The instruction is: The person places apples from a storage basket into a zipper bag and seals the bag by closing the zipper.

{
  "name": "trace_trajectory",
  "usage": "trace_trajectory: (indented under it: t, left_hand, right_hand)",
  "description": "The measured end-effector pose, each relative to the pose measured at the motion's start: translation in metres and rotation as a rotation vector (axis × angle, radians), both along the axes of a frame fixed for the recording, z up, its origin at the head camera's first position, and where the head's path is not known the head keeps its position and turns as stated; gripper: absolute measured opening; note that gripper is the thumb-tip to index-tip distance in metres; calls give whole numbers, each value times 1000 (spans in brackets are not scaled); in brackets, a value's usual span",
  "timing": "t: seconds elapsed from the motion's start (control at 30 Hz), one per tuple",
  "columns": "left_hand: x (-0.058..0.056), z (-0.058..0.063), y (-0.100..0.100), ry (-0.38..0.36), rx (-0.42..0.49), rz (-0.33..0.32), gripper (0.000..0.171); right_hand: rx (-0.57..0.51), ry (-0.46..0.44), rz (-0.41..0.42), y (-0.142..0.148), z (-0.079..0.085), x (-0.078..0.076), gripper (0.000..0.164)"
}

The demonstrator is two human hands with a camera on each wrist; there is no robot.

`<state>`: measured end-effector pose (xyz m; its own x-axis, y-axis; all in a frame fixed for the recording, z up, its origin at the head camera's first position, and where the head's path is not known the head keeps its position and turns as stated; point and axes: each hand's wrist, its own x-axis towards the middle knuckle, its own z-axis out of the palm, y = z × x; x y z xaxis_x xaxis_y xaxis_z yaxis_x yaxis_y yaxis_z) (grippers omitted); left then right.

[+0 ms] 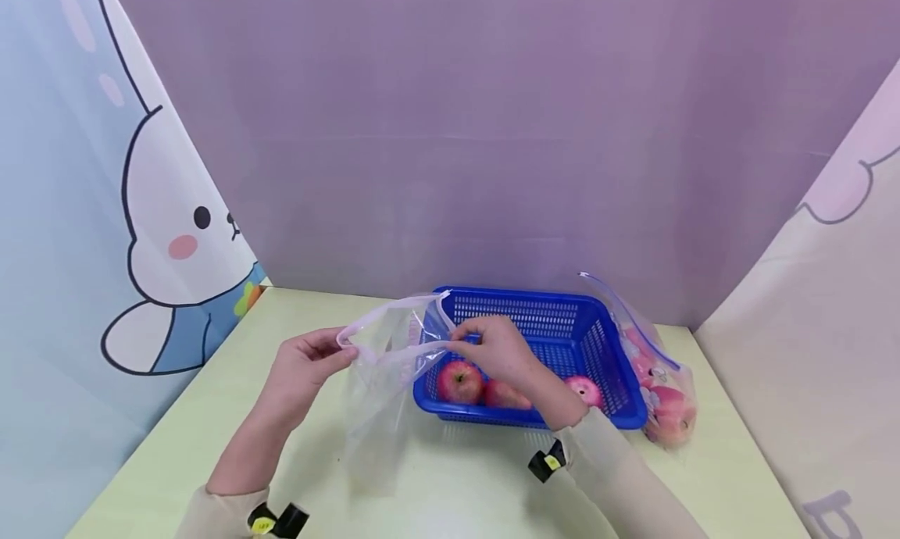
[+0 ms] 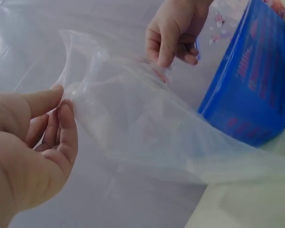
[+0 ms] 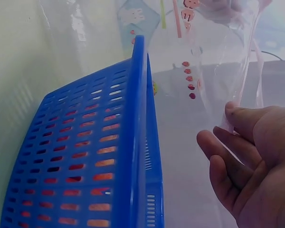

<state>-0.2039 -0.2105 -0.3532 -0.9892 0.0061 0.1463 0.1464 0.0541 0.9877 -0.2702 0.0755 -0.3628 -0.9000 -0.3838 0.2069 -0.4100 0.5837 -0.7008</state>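
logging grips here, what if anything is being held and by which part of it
A clear zip bag, by its open pink rim: the left hand pinches the left end, the right hand the right.

The right forearm [image 1: 555, 397] partly hides the rightmost round red apple [image 1: 587, 389] in the rectangular blue plastic basket [image 1: 485, 415]; the left wrist view cuts off the clear, pink-rimmed plastic bag [image 2: 142, 118]; marks on the yellow wrist labels [image 1: 263, 526] are unreadably small

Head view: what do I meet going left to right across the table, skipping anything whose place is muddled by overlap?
Left grip → clear bag → blue basket → filled bag with the blue zip edge.
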Motion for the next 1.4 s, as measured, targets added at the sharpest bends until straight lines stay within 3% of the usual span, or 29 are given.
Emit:
trace_trajectory:
  t: [0.33,0.5,0.63,0.77,0.97,1.27,1.4]
  left_hand:
    - [1,1,-6,91,-176,177,33]
    - [0,2,-9,136,-264,310,29]
    - [-2,6,-9,167,-266,357,27]
    - [-7,13,-4,182,-221,328,28]
    - [-13,16,4,215,-153,248,27]
    - [-19,12,14,297,-204,86,24]
    - [-21,14,18,308,-229,59,23]
  right_hand:
    - [-34,39,5,-2,-9,-5,5]
    - [16,71,-30,0,-10,-7,5]
    - [72,128,-58,0,-9,-8,7]
    - [68,145,-56,-2,-6,-8,6]
    - [38,91,-69,-4,-6,-7,7]
    - [42,73,-38,0,-6,-9,12]
    - [64,70,-21,6,-2,-11,22]
